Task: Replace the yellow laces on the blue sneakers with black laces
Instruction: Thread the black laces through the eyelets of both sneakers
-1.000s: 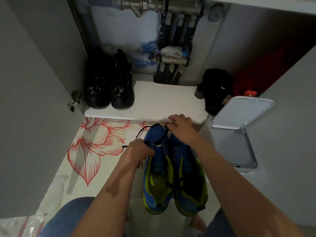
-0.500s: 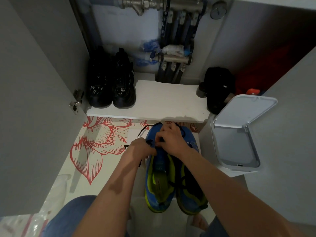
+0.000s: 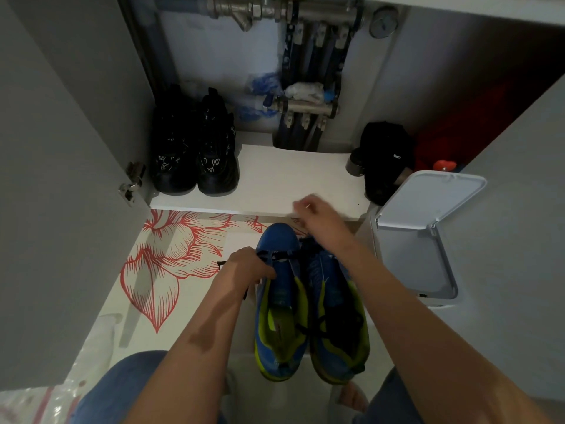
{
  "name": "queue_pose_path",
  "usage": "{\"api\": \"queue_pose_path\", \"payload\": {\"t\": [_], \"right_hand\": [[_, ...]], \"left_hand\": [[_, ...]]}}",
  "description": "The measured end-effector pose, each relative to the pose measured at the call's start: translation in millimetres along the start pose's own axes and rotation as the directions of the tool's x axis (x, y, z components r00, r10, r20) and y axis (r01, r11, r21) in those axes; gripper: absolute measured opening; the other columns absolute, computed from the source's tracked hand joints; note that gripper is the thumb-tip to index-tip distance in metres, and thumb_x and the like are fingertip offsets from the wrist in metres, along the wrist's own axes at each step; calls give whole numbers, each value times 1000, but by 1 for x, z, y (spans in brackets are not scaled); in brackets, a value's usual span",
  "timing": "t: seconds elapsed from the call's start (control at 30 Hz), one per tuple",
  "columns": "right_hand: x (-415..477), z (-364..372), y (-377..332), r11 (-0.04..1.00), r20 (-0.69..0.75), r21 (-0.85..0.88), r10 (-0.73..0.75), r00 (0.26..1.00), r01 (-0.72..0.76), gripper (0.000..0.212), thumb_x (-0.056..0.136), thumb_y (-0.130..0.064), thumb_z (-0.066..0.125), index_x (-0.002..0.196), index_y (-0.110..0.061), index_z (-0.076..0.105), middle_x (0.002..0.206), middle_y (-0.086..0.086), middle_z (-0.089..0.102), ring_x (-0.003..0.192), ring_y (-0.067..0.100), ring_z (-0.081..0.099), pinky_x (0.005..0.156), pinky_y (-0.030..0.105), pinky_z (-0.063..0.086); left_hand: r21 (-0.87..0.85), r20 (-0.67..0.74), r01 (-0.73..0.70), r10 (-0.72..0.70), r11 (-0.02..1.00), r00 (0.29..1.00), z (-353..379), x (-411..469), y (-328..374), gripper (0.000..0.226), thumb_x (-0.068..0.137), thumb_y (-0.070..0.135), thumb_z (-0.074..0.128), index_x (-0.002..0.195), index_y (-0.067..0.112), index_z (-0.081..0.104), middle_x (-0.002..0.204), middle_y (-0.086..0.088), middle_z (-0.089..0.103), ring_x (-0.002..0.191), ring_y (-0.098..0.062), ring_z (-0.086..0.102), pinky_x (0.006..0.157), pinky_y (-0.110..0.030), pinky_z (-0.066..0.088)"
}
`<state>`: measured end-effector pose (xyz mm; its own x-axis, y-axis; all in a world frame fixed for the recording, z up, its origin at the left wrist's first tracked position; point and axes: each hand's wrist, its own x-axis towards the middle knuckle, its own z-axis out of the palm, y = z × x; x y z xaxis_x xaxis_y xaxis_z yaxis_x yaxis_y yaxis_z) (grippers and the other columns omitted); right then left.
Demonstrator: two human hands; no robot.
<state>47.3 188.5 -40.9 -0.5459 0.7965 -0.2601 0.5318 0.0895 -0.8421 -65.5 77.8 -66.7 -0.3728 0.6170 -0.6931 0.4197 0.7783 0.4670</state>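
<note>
Since half a second ago, has drawn the right hand [image 3: 315, 215] off the sneaker toes and up to the front edge of the white shelf [image 3: 275, 179]; blurred there, fingers curled, and cannot tell whether anything is pinched between them. Keeps the left hand [image 3: 247, 264] fisted tight round a black lace [image 3: 269, 257] at the left side of the left shoe, with short dark ends poking out of the fist. Counting now: two blue sneakers [image 3: 281, 316], touching side by side, toes toward the shelf's front edge, heels toward the knees, yellow-green linings showing. Two black shoes [image 3: 195, 154], side by side at the shelf's back left corner. One white bin [image 3: 422, 240] just right of the sneakers, lid tipped up. One black bag [image 3: 385, 157] at the shelf's right edge. One round gauge [image 3: 383, 22] high up, beside a cluster of metal pipes [image 3: 305, 50] against the back wall. Underfoot, pale floor [image 3: 171, 255] printed with a large red flower, left of the sneakers. At left, an open grey cabinet door [image 3: 61, 148] on a metal hinge [image 3: 131, 185]. Along the bottom edge, two knees in blue jeans [image 3: 122, 387].
</note>
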Motion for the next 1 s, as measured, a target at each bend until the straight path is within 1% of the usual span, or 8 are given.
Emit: {"api": "queue_pose_path", "payload": {"t": [0.1,0.27,0.33,0.47,0.57,0.67,0.8,1.0], "right_hand": [[-4,25,20,859,312,-453,-99,945,239,19,91,-29,57,103,-16,67,101,2,61,92,16,57,78,32,47],[-4,46,30,660,287,-696,-104,952,282,18,86,-13,58,100,-4,67,101,13,68,90,27,63,69,35,51],[-3,50,33,665,293,-695,-85,952,273,18,85,-8,55,96,0,68,97,17,68,88,31,64,62,35,48],[0,32,31,928,150,-348,-84,985,132,5,85,-12,63,83,-7,65,89,6,66,85,20,62,73,34,51],[-1,12,17,997,15,76,10,1000,-12,20,86,-2,63,71,-10,52,72,8,59,51,5,57,47,19,45],[-3,-9,10,899,-42,414,174,984,-142,21,91,-6,57,74,-11,47,74,12,64,40,9,50,32,15,28],[-7,-16,1,816,166,537,146,975,-214,8,92,-10,58,85,-6,55,78,9,62,46,9,53,34,16,28],[-6,-37,-31,667,212,732,-22,977,-143,12,95,-14,53,86,-7,56,72,2,54,51,5,48,34,12,28]], "left_hand": [[19,18,15,-15,1000,1000,0,1,1,28,82,24,69,70,11,48,71,-3,56,62,-11,51,49,-17,37],[20,10,44,-44,999,999,0,2,4,30,84,25,68,69,12,45,64,1,51,56,-6,47,48,-15,37],[16,6,53,-53,998,999,1,2,3,29,85,22,66,68,12,44,65,0,51,56,-6,48,49,-16,38],[-26,-10,60,-60,998,998,3,1,2,26,86,18,61,70,9,44,67,-2,52,63,-12,54,51,-18,41],[-84,-3,40,-41,996,999,3,1,1,17,88,14,57,79,4,48,78,-8,57,80,-22,58,63,-26,51],[-145,3,48,-48,988,999,4,-1,0,17,90,14,57,94,1,47,84,-13,58,78,-26,60,73,-33,55],[-13,-107,-5,4,1000,994,1,-1,6,23,89,26,59,82,4,55,71,-5,56,67,-16,54,51,-19,39],[-112,-430,-407,325,906,842,3,0,23,30,81,5,66,111,9,67,111,-6,64,93,-12,54,68,-10,33]]}}
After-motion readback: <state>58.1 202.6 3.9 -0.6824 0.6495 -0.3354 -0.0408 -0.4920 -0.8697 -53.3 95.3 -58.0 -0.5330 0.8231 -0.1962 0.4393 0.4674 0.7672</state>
